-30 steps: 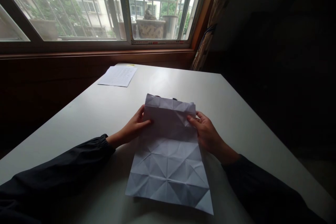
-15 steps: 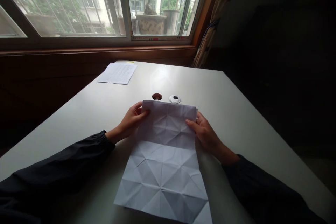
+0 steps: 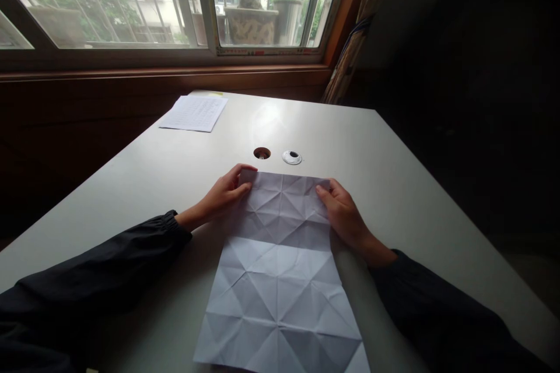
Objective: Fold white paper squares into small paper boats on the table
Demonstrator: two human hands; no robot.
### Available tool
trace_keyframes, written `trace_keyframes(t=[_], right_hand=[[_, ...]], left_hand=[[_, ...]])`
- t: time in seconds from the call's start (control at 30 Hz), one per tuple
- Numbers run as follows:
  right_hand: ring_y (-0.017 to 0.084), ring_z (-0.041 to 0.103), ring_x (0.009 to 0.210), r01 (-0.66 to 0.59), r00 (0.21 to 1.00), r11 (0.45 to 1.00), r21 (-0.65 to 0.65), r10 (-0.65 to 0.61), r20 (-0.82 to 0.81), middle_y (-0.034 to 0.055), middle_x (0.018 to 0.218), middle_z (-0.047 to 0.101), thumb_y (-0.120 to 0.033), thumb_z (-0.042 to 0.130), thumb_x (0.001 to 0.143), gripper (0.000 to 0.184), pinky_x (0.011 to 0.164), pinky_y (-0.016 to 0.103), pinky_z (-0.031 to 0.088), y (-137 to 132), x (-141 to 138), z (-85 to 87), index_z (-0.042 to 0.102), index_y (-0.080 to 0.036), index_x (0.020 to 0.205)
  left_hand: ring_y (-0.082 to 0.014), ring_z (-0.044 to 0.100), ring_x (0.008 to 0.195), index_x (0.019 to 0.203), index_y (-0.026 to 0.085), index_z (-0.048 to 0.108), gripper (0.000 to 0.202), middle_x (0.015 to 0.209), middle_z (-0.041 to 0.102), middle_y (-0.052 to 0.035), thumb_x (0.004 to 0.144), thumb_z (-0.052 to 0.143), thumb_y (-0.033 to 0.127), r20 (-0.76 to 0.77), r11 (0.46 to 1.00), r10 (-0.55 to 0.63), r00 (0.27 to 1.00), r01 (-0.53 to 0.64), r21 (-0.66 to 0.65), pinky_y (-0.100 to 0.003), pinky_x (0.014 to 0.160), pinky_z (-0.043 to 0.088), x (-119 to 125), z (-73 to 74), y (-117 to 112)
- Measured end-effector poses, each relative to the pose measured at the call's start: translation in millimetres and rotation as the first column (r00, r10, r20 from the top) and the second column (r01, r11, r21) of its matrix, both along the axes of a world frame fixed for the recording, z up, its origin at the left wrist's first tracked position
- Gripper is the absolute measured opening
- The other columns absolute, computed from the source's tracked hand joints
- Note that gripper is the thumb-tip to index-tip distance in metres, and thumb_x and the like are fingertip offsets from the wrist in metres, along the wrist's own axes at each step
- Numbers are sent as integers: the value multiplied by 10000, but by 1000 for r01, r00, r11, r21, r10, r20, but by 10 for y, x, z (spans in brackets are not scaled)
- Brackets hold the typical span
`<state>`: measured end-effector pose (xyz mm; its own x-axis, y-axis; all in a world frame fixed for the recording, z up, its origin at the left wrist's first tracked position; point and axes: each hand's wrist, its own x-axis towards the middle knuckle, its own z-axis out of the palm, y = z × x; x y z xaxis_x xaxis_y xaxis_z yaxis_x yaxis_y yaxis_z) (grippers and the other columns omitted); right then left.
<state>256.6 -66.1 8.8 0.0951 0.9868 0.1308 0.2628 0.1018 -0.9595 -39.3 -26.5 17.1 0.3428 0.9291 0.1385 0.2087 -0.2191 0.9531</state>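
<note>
A large sheet of white paper (image 3: pixel 277 285) lies on the white table (image 3: pixel 131 233), covered in a grid of diagonal and straight creases. Its near end runs past the bottom of the view. My left hand (image 3: pixel 225 191) holds the far left corner between fingers and thumb. My right hand (image 3: pixel 343 215) grips the far right corner, with its fingertips on the paper's far edge. Dark sleeves cover both forearms. A horizontal fold line crosses the sheet just below my hands.
A printed sheet of paper (image 3: pixel 193 113) lies at the far left of the table. Beyond my hands are a round cable hole (image 3: pixel 261 153) and a white ring-shaped grommet (image 3: pixel 291 157). A barred window (image 3: pixel 166 6) and a curtain (image 3: pixel 350 52) stand behind the table.
The far part of the sheet has come down from a raised, curved shape to lie flat. The cable hole and grommet, hidden at first, now show fully beyond the paper.
</note>
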Motion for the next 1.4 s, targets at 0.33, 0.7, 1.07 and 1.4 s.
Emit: trace_keyframes(t=[0.33, 0.7, 1.07, 1.4], right_hand=[[133, 406, 551, -79, 996, 996, -41, 78, -31, -39, 704, 560, -378, 613, 901, 379, 492, 258, 294, -21, 15, 85, 652, -260, 1259], [143, 433, 571, -39, 999, 998, -41, 40, 26, -5, 725, 612, -396, 621, 896, 297, 494, 269, 290, -20, 36, 74, 741, -219, 1102], [209, 617, 708, 27, 986, 997, 73, -39, 163, 50, 849, 745, -381, 679, 847, 269, 622, 307, 452, 128, 62, -58, 768, -212, 1036], [217, 675, 718, 54, 850, 946, 320, -212, 483, 44, 831, 770, -221, 566, 893, 243, 763, 332, 507, 568, -69, -82, 778, -227, 1010]], left_hand=[[-117, 403, 610, 1282, 227, 633, 406, 739, 468, 15, 877, 618, 258, -43, 999, -42, 998, 43, 7, -216, 527, 315, -15, 35, -11], [-149, 528, 706, 1272, 214, 633, 418, 868, 602, -15, 860, 654, 280, 33, 994, -50, 998, 53, -91, -237, 611, 436, -39, -76, 27], [-233, 600, 978, 1349, 281, 610, 471, 1153, 633, -80, 890, 621, 179, -235, 909, 169, 957, -60, 412, -387, 905, 497, 49, 32, 49], [-308, 650, 1130, 1166, 299, 744, 269, 1231, 717, -88, 934, 616, 255, -488, 751, -305, 818, 522, 404, -502, 1063, 433, 359, 72, -185]])
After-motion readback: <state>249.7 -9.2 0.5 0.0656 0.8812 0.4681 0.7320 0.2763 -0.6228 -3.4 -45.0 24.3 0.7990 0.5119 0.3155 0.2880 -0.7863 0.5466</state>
